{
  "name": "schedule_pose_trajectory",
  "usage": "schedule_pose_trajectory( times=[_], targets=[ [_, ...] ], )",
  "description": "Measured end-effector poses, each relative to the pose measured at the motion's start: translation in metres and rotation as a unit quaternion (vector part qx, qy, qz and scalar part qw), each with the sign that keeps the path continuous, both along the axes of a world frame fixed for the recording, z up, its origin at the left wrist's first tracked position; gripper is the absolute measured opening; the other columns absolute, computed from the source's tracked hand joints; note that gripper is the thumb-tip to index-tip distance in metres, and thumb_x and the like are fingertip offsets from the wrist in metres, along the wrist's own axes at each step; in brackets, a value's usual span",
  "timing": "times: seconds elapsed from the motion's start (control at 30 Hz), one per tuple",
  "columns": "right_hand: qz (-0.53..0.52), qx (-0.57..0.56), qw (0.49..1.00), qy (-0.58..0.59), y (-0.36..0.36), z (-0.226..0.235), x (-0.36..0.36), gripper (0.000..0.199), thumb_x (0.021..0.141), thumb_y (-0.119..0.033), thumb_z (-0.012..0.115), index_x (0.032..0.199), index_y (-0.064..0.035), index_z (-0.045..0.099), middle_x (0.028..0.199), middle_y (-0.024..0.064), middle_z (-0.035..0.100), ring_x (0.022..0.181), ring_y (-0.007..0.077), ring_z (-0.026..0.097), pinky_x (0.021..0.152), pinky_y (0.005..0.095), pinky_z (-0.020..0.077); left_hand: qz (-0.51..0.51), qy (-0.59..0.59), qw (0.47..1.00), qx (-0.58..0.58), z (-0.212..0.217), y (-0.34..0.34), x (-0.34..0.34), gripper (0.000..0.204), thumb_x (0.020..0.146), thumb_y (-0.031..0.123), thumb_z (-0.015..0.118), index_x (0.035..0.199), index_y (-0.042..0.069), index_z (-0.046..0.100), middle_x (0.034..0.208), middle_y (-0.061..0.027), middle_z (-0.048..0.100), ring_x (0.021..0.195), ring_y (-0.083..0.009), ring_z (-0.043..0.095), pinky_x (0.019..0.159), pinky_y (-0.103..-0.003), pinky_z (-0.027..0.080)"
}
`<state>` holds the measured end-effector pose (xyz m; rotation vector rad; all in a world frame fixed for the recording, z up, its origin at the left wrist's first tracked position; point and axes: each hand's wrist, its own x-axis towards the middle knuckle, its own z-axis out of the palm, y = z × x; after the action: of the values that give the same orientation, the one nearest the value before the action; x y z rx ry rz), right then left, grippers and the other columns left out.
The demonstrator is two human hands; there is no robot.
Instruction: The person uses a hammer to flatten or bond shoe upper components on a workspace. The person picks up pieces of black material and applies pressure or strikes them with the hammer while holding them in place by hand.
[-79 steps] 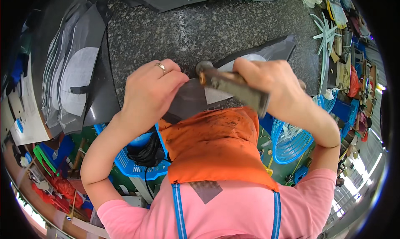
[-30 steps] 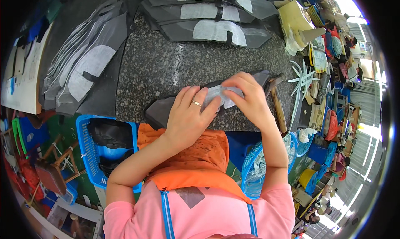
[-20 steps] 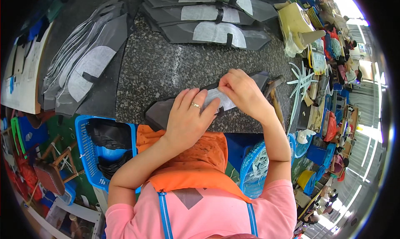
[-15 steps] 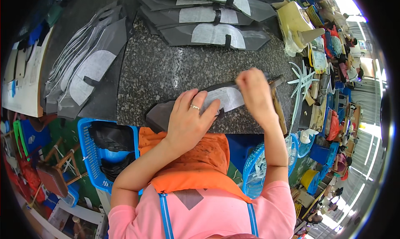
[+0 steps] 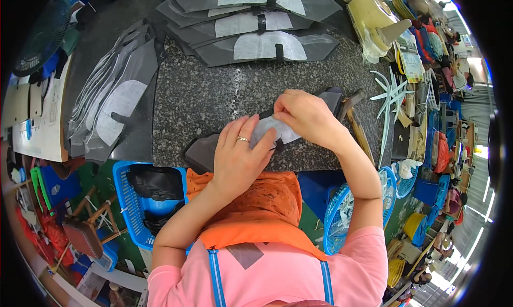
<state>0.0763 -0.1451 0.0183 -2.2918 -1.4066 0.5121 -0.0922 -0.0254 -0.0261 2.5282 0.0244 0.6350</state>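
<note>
On the speckled stone slab (image 5: 203, 93) in front of me lies a dark grey, leather-like piece (image 5: 206, 149) with a white patch (image 5: 288, 135) and a small black tab. My left hand (image 5: 235, 152), a ring on one finger, rests spread on the piece and covers part of the patch. With bent fingers pressed together, my right hand (image 5: 310, 117) pinches the far edge of the piece; the fingertips partly hide that spot. A hammer (image 5: 357, 128) with a wooden handle lies just right of the piece.
Similar pieces are stacked at the far side (image 5: 267, 47) and fanned out at left (image 5: 115, 112). A yellowish tape-dispenser-like holder (image 5: 371, 26) and pale green strips (image 5: 387, 101) sit at right. Blue baskets (image 5: 125, 200) (image 5: 336, 216) stand below the slab's near edge.
My right hand has moved left along the piece, and its fingers now pinch the far edge. My left hand stays on the piece. The whole view has shifted slightly.
</note>
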Motion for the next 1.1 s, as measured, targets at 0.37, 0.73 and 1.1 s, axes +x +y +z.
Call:
schedule_pose_trajectory(
  times=[0.37,0.73,1.1],
  targets=[
    [-0.286,0.207,0.933,0.066,-0.088,0.022,-0.036,0.009,0.094,-0.004,0.050,0.086,0.0002,0.050,0.081,0.0128,0.050,0.073,0.0274,0.051,0.068,0.0349,0.0440,-0.026,0.039,0.980,-0.192,0.047,0.045,0.011,0.049,0.068,0.013,0.079,0.115,0.011,0.064,0.113,-0.0151,0.057,0.107,-0.0331,0.055,0.092,-0.044,0.044],
    [-0.134,-0.070,0.987,0.059,-0.111,-0.020,-0.104,0.034,0.084,-0.022,0.071,0.059,-0.0022,0.060,0.062,0.0117,0.063,0.056,0.0279,0.063,0.052,0.0373,0.0468,0.029,-0.124,0.975,0.180,0.052,0.125,0.153,0.051,0.077,0.017,0.075,0.125,0.014,0.059,0.134,-0.0085,0.055,0.126,-0.0292,0.050,0.108,-0.049,0.035],
    [0.077,-0.114,0.981,0.137,-0.100,-0.017,-0.098,0.017,0.084,-0.019,0.065,0.097,-0.0083,0.069,0.084,0.0155,0.066,0.077,0.0341,0.065,0.065,0.0440,0.0512,0.219,0.088,0.937,0.258,0.039,0.199,-0.019,0.039,0.072,0.019,0.079,0.105,0.005,0.065,0.096,-0.0131,0.061,0.088,-0.0302,0.056,0.076,-0.040,0.045]
  ],
)
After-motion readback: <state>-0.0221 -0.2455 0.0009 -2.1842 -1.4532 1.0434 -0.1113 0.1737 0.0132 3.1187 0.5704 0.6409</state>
